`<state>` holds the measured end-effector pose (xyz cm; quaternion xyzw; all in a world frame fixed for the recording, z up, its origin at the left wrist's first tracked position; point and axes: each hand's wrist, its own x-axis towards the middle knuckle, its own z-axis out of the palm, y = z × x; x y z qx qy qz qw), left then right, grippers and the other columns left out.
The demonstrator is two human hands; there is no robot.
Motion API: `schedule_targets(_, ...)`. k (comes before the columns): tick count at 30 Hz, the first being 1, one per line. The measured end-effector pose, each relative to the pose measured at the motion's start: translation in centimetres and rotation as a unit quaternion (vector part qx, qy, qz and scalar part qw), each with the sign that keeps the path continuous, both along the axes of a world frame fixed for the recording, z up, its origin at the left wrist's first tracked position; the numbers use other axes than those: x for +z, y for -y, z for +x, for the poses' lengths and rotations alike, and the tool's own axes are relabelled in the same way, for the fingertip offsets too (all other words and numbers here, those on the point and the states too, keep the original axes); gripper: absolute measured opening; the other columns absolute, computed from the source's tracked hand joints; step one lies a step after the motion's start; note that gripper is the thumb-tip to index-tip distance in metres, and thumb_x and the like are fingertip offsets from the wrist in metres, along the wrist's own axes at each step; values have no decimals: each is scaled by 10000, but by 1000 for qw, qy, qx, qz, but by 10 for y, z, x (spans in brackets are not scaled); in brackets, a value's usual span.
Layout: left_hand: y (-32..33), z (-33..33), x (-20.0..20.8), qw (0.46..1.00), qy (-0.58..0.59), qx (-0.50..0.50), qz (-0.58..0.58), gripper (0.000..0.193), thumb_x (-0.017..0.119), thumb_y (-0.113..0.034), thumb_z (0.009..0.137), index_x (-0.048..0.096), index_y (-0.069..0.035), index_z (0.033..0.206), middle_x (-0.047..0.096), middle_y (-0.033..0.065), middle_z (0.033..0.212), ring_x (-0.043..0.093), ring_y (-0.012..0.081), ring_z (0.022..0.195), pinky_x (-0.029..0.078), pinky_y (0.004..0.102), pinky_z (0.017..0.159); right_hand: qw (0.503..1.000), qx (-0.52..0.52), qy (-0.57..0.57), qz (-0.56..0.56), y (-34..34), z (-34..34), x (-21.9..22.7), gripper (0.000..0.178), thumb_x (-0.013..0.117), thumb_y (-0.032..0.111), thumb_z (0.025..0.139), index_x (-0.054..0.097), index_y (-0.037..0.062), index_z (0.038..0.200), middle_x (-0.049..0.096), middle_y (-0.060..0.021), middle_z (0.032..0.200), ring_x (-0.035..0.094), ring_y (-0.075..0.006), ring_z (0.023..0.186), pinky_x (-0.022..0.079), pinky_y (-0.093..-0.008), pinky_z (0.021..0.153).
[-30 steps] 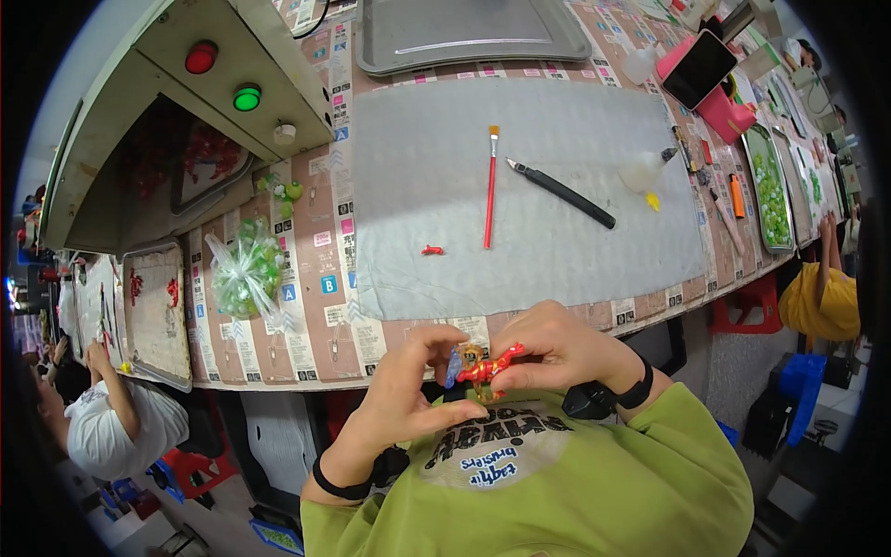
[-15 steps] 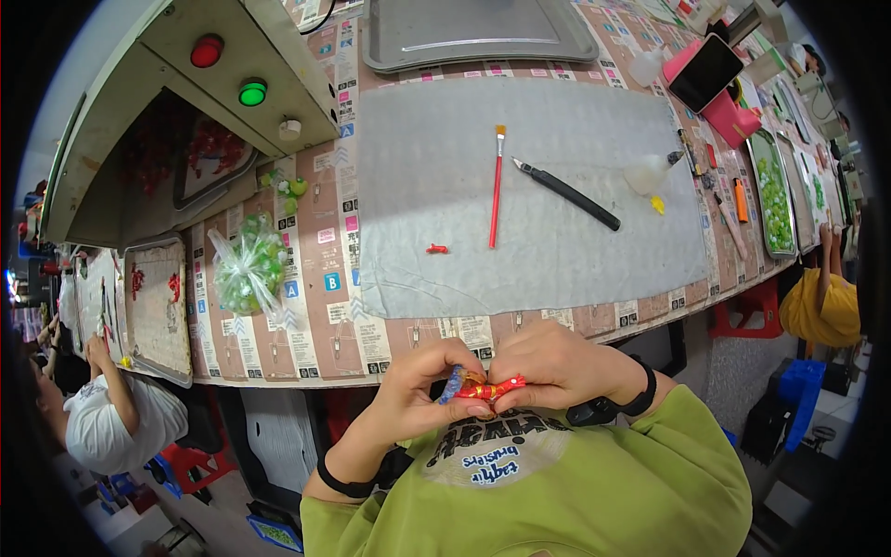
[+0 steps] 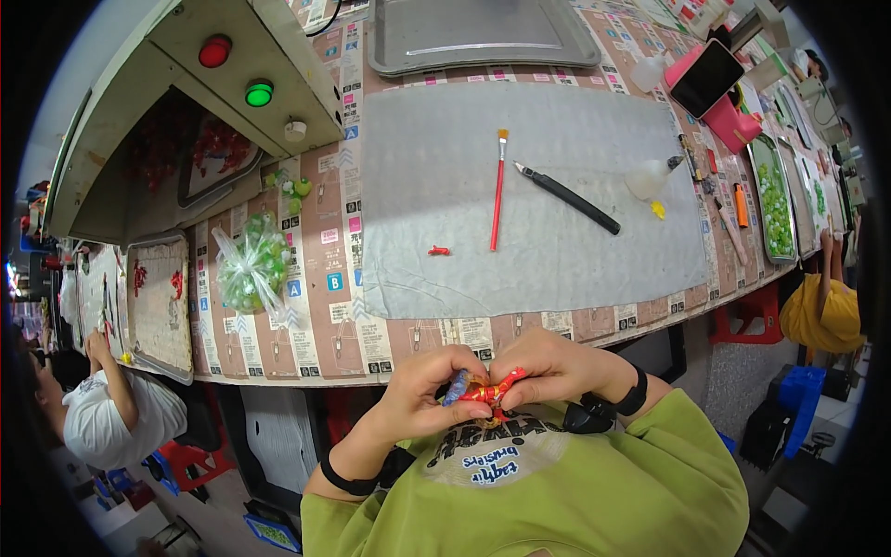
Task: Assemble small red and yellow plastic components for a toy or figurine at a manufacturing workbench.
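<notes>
Close to my body, past the table's front edge, I hold a small toy figure (image 3: 484, 394) coloured red and gold, with a blue part at its left end. My left hand (image 3: 419, 390) pinches the blue end between thumb and fingers. The fingers of my right hand (image 3: 549, 371) are closed on its red end, partly hiding it. On the grey cloth (image 3: 418, 167) ahead lie a small red piece (image 3: 439, 251), a red-handled paintbrush (image 3: 497, 204) and a black craft knife (image 3: 568, 198).
A metal tray (image 3: 483, 37) lies at the back. To the left stand a machine with red and green buttons (image 3: 259, 92) and a bag of green pieces (image 3: 252, 265). A clear bottle (image 3: 650, 179), an orange lighter (image 3: 741, 204) and a phone (image 3: 707, 85) are right. Co-workers sit on both sides.
The red end of the figure has tilted upward between my hands, and more of its red part shows. My right fingers have shifted slightly. The things on the cloth have stayed put.
</notes>
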<state>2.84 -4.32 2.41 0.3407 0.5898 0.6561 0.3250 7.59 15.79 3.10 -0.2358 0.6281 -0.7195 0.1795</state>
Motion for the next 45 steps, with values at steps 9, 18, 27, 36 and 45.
schedule_targets(9, -3, 10, -11, 989, 136, 41, 31, 315, 724, -179, 721, 517, -7, 886, 545, 41, 802, 495, 91, 712, 386, 208, 632, 992, 37, 99, -71, -1, 3, -13, 232, 535, 225, 884, 546, -5, 852, 509, 11, 672, 412, -54, 630, 356, -233, 552)
schedule_targets(18, -15, 9, 5, 970, -101, 220, 15, 342, 713, -82, 716, 538, -5, 1000, 587, 117, 902, 567, 166, 756, 459, 257, 661, 989, -134, 11, 56, 10, 7, -2, 190, 529, 205, 875, 561, 21, 834, 491, -72, 615, 463, -158, 520, 344, -265, 493)
schedule_targets(27, -15, 7, 21, 915, -273, 259, -146, 564, 710, -103, 695, 482, -33, 1207, 509, 212, 1148, 573, 311, 929, 494, 336, 740, 951, -271, -48, 141, 22, 8, 0, 146, 549, 141, 842, 571, 15, 771, 517, -94, 610, 496, -225, 497, 347, -314, 441)
schedule_targets(36, -24, 14, 17, 970, -71, 193, -126, 509, 672, -139, 750, 480, -17, 1205, 543, 157, 1104, 579, 241, 918, 459, 306, 791, 927, -314, -102, 177, 28, 9, -10, 75, 563, 70, 793, 583, 12, 837, 572, -107, 678, 543, -258, 526, 399, -306, 467)
schedule_targets(45, -32, 10, 9, 968, 134, 209, 31, 374, 678, -31, 741, 541, 3, 1087, 593, 111, 1010, 568, 167, 921, 441, 275, 815, 889, -352, -200, 213, 40, 10, -12, 261, 628, 105, 744, 528, 20, 970, 555, -103, 676, 562, -274, 589, 432, -350, 507)
